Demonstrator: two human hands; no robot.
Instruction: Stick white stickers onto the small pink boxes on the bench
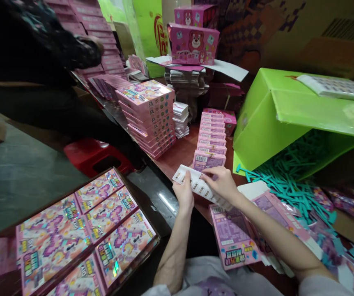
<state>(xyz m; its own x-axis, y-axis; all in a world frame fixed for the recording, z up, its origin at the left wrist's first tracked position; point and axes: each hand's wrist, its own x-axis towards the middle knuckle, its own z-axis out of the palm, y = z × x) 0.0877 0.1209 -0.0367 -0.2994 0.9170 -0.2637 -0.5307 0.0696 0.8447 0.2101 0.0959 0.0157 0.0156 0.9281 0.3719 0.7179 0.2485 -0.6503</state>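
Observation:
My left hand (pixel 184 192) and my right hand (pixel 221 183) are both closed on a white strip of barcode stickers (pixel 195 184), held over the table's front edge. The left pinches its near end; the right's fingers press on its far part. Just beyond the strip, a row of pink flat boxes (pixel 211 137) runs away from me. Under my right forearm lies a pink flat box (pixel 233 237) with its printed back up.
A stack of pink boxes (pixel 150 116) stands at centre left. A green carton (pixel 288 113) on its side spills teal plastic pieces (pixel 290 181). A brown tray of pink boxes (pixel 81 234) is at lower left. Another person in dark clothes (pixel 35 53) works at upper left beside a red stool (pixel 93 155).

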